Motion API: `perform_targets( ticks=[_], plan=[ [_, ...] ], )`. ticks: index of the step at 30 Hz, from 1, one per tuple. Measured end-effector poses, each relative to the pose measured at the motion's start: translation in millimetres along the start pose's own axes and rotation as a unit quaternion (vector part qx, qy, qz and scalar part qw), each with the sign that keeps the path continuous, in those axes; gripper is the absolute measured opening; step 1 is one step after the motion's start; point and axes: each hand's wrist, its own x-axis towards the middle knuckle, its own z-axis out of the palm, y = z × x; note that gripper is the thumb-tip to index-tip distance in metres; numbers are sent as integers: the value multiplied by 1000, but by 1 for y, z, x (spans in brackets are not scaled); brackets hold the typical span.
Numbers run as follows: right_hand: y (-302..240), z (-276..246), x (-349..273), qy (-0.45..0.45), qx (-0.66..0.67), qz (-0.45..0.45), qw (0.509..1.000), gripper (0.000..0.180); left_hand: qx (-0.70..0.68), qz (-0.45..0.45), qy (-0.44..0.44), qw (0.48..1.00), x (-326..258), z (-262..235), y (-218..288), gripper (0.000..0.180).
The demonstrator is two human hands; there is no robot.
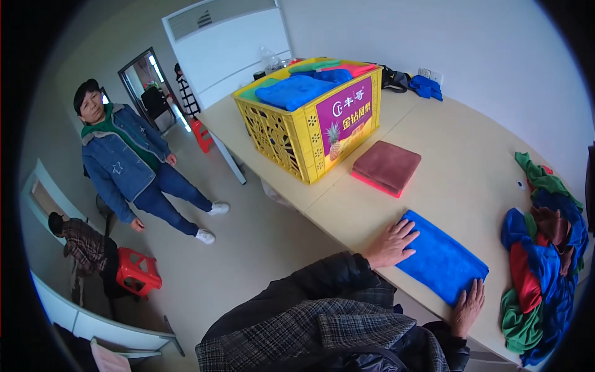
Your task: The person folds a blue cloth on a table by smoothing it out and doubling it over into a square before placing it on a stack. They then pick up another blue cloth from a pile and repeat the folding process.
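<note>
A blue cloth, folded into a long rectangle, lies flat at the table's near edge. My left hand rests on its left end, fingers stretched out over the fabric. At the right end, near the corner, my right hand lies with its fingers extended on the cloth. Neither hand grips anything. Just beyond sits a small stack of folded cloths, a brown one on top of a red one. To the right, a loose heap of crumpled blue, red, green and brown cloths spreads along the table edge.
A yellow plastic crate, filled with folded cloths, stands on the table at the far left. A black bag and a blue cloth lie by the wall. One person stands left; another is near a red stool.
</note>
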Motion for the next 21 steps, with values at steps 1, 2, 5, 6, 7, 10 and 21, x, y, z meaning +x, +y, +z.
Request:
perform_targets(
  ticks=[1, 2, 5, 6, 7, 10, 21],
  plan=[
    [0, 2, -1, -7, -1, 0, 1000, 51, -3, -4, -5, 1000, -2, 0, -2, 61],
    [1, 4, -1, -3, 0, -3, 1000, 51, 3, -2, -1, 1000, -2, 0, -4, 61],
    [-1, 6, 2, -3, -10, -4, 1000, 51, 1, 4, 2, 1000, 1, 4, -7, 61],
    [-4, 5, 5, -4, 0, -7, 1000, 51, 6, 1, 6, 1000, 1, 4, -8, 61],
    [-7, 3, 7, -1, 9, -8, 1000, 51, 10, 3, 12, 1000, 3, 3, -11, 61],
    [-3, -7, -9, -3, 11, -2, 1000, 51, 7, 5, 5, 1000, -9, 3, 1, 61],
    [-7, -6, -3, -3, 18, -1, 1000, 52, 12, 5, 15, 1000, -3, -1, -1, 60]
  ],
)
